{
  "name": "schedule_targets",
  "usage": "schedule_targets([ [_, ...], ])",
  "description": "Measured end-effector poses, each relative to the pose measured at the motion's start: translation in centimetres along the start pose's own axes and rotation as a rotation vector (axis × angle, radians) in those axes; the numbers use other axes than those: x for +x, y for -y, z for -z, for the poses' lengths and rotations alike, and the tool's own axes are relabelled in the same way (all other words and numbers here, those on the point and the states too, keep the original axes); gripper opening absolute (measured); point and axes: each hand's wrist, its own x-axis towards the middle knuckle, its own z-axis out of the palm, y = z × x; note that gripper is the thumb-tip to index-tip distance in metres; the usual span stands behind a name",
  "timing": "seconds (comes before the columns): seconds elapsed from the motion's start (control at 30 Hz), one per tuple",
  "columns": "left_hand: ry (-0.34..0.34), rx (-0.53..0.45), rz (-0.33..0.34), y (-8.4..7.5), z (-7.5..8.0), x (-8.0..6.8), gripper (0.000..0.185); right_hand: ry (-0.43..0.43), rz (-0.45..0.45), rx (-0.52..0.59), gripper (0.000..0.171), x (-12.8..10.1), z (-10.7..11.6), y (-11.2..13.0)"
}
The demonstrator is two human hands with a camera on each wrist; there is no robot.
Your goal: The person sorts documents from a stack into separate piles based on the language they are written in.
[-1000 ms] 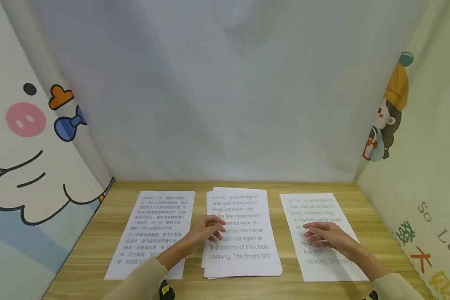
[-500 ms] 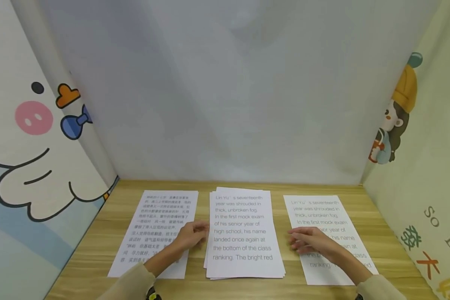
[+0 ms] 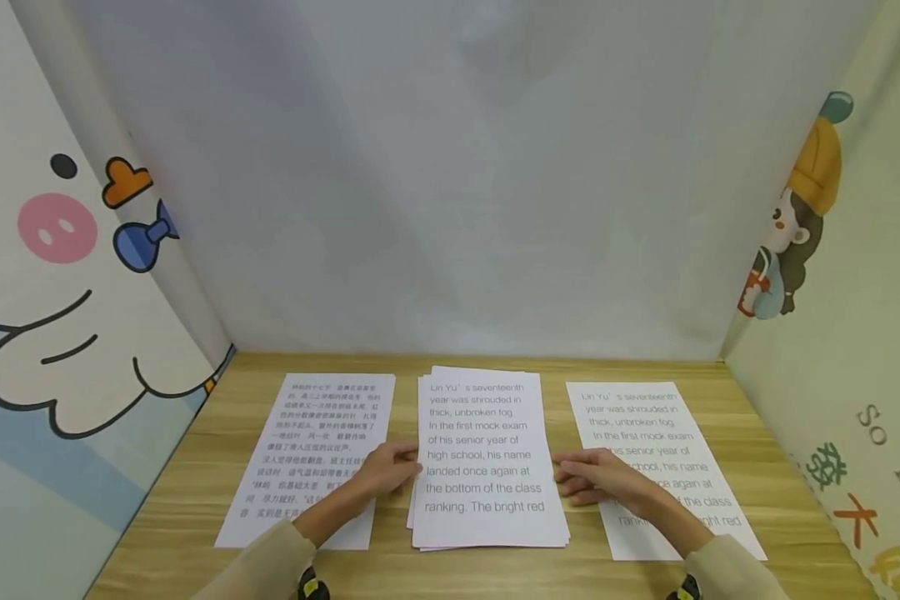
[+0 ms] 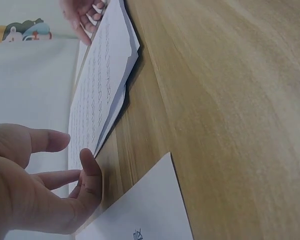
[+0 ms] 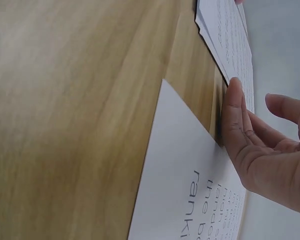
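A slightly uneven stack of printed paper sheets [image 3: 483,458] lies in the middle of the table, English text on top. At its left edge is my left hand [image 3: 387,469], fingertips right at the paper, fingers loosely bent and thumb apart in the left wrist view. My right hand [image 3: 596,477] stands at the stack's right edge, its fingertips close beside the paper and its forearm over the right-hand sheet. In the right wrist view the right hand's fingers [image 5: 233,117] point toward the stack, with the thumb held apart from them. Neither hand grips anything.
A sheet with Chinese text [image 3: 322,425] lies left of the stack, partly under the left hand and forearm. On the right lies a single English sheet [image 3: 630,408]. The wooden table [image 3: 157,500] is enclosed by a pale back wall [image 3: 450,208] and decorated side panels.
Both hands have come down to the sides of the middle stack. The left hand moved left off the stack's top; the right hand moved left from over the right-hand sheet.
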Motion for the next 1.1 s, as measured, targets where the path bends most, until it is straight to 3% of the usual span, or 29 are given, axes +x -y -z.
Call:
schedule_targets([
  [0.43, -0.002, -0.03, -0.003, -0.15, -0.25, 0.2, 0.056, -0.007, -0.007, 0.003, 0.058, 0.48, -0.58, 0.24],
  [0.7, -0.055, -0.042, -0.077, -0.48, -0.3, 0.53, 0.044, -0.002, 0.0, 0.0, 0.056, 0.07, -0.25, 0.51],
  [1.1, -0.071, -0.126, -0.042, -0.33, -0.78, 0.7, 0.052, 0.002, -0.027, 0.0, 0.06, 0.9, -0.4, 0.31],
])
